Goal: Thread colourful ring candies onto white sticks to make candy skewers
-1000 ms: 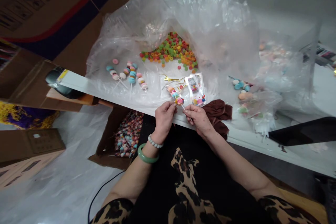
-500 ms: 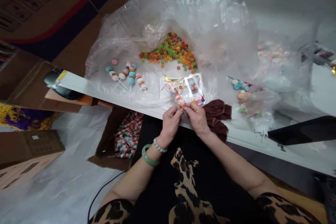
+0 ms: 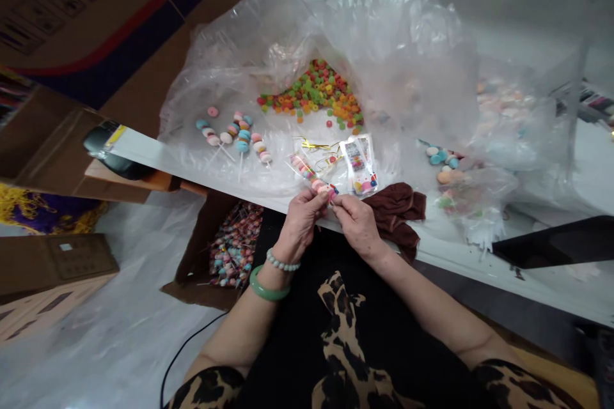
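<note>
A candy skewer in a clear wrapper (image 3: 305,170) slants up and left from my fingers over the table edge. My left hand (image 3: 303,214) is closed round its lower end, thumb on top. My right hand (image 3: 354,220) pinches at the same end, close against the left fingertips; exactly what it grips there is hidden. Just beyond lie gold twist ties (image 3: 314,144) and a small stack of printed clear wrappers (image 3: 359,166). A brown cloth (image 3: 398,211) lies beside my right hand.
Unwrapped candy skewers (image 3: 243,140) and a heap of ring candies (image 3: 321,94) lie on plastic sheeting (image 3: 230,32). More candies (image 3: 448,172) sit right, near a black flat object (image 3: 551,243). Below the table edge, a cardboard box (image 3: 192,275) holds many wrapped skewers.
The wrapped candy skewer has swung left at its upper end and lies flatter. My left hand has shifted slightly left and turned around the lower end; my right hand stays close by.
</note>
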Demonstrator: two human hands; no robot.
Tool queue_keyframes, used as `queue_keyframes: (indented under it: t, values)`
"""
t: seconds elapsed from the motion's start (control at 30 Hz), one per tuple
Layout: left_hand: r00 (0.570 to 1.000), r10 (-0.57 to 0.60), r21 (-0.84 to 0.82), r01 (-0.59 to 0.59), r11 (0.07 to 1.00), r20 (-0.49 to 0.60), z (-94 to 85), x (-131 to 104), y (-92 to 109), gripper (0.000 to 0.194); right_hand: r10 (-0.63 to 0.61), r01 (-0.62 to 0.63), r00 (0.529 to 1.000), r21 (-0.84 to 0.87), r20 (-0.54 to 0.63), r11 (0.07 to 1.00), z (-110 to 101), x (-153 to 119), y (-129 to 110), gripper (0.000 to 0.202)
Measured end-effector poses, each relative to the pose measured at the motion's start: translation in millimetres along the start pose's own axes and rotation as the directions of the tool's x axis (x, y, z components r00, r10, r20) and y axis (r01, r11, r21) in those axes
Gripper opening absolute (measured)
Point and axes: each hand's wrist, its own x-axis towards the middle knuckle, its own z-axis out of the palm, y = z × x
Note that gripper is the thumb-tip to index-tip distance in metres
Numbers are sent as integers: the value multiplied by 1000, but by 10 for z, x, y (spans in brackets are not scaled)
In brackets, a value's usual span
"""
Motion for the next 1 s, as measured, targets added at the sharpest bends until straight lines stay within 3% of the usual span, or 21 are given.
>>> queue_keyframes:
  t: [0.1,0.2,0.3,0.43,0.6,0.67,0.73,0.83,1.0]
  values:
    - [1000,25,78,-24,997,-19,37,-31,-7,39,15,-16,998,-12,-54,1000,11,12,-31,18]
    - [976,196,187,-176,966,-91,52,-74,26,40,41,-47,994,-65,-97,997,6,29,7,15]
    - [981,194,197,-191,962,4,66,-106,61,32,46,-59,991,-94,-128,994,-3,43,88,19]
    - [988,76,154,-97,983,136,112,-133,96,29,-181,150,974,-209,-137,966,4,46,181,23]
    - [989,-51,62,43,997,137,129,-131,136,38,-443,267,873,-560,-205,784,19,34,186,21]
    - [993,-72,-22,75,997,95,122,-108,126,42,-509,302,845,-641,-162,706,32,17,151,19]
    - [999,-37,-83,35,996,-16,119,-76,98,37,-545,338,831,-676,-113,655,55,-7,111,20]
    - [995,18,-167,-34,985,-96,120,-33,59,31,-519,353,852,-656,-69,667,99,-38,72,22]
    - [1000,-19,-292,19,956,2,117,-7,94,25,-369,295,927,-469,-71,833,145,-21,67,20]
